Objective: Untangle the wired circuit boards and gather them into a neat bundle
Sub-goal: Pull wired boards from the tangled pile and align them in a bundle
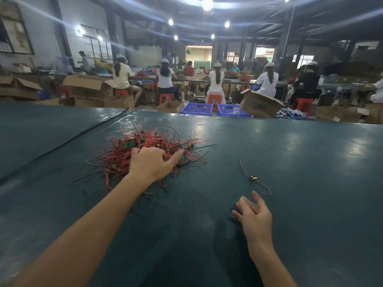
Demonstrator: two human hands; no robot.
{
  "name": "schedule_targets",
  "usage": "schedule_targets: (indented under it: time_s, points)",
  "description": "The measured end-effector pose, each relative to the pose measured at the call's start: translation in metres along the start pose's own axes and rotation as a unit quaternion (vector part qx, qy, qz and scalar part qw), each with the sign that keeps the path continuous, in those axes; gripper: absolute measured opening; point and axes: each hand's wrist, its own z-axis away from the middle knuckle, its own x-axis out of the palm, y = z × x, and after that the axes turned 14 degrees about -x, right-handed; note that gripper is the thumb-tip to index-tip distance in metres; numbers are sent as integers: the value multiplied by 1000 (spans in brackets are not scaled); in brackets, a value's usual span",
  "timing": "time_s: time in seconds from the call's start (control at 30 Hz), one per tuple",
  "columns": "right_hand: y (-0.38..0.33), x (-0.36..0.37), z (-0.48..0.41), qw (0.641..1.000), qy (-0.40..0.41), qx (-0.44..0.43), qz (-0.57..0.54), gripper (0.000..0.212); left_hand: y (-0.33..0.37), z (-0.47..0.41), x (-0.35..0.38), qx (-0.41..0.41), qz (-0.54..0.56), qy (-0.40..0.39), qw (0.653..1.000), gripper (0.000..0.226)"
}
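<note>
Two hands are well apart over the bench (290, 152): the left hand (151, 162) grips wires in the tangled pile (145, 141) of boards, the right hand (255, 216) hovers spread-fingered near a single wired board (253, 178).

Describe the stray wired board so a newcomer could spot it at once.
On the wide dark-green table, look right of the big red-and-black wire tangle. Just past the open right hand lies one small board with a yellow part. Unlike the rest, it lies alone, a thin red wire trailing from each end.
</note>
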Motion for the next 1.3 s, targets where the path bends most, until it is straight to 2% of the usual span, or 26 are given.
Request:
schedule_targets:
  time_s: [0.07, 0.13, 0.17, 0.33, 0.4, 0.47, 0.57, 0.63, 0.7, 0.8, 0.87, 0.93, 1.0, 1.03, 1.1, 1.2, 1.23, 1.3]
  points:
    - [0, 0, -1, 1000, -4, -3, 4, 55, 4, -17, 7, -55, 154, -47, 985, 69]
    - [0, 0, -1, 1000, -6, -7, 10, 55, -1, -30, 17, -118, 145, -101, 977, 52]
    - [-1, 0, -1, 1000, -5, -9, 13, 55, -3, -33, 22, -124, 131, -129, 975, 50]
    - [-3, 2, -1, 1000, -2, -7, 26, 53, -3, -38, 33, -69, 124, -188, 972, 52]
    - [-3, 2, -1, 996, -19, -35, 82, 48, -1, -42, 33, -86, 170, -194, 962, 53]
    - [-4, 1, -8, 974, -67, -95, 194, 44, 1, -45, 34, -121, 256, -196, 939, 52]
    - [-3, 5, -39, 912, -164, -155, 343, 45, 2, -46, 39, -163, 333, -138, 919, 30]
    - [-2, 11, -65, 859, -234, -136, 435, 48, 2, -39, 39, -160, 331, -62, 928, 7]
    - [-1, 14, -91, 826, -264, -78, 492, 52, 0, -31, 35, -101, 317, 12, 943, 6]
    - [-1, 5, -125, 815, -209, -23, 540, 61, -2, -27, 27, -28, 353, 81, 932, 12]
    - [-2, -8, -135, 815, -162, -2, 557, 68, 1, -25, 16, -4, 406, 99, 908, 20]
    - [-1, -17, -132, 809, -146, -18, 569, 70, 8, -23, 3, 21, 457, 112, 882, 29]
    - [-1, -15, -117, 819, -139, -77, 552, 69, 17, -18, -7, 54, 471, 132, 871, 38]
    - [-2, -11, -107, 834, -136, -104, 524, 68, 23, -13, -10, 78, 459, 141, 874, 39]
    - [-8, 3, -86, 887, -133, -132, 421, 60, 36, -1, -13, 139, 416, 150, 886, 35]
    - [-27, 28, -49, 974, -123, -94, 168, 23, 50, 27, -11, 225, 402, 115, 880, 35]
    - [-35, 35, -35, 985, -121, -75, 102, 21, 52, 37, -6, 247, 407, 96, 874, 38]
    - [-47, 44, -8, 991, -124, -47, 32, 34, 54, 59, 8, 275, 403, 61, 871, 43]
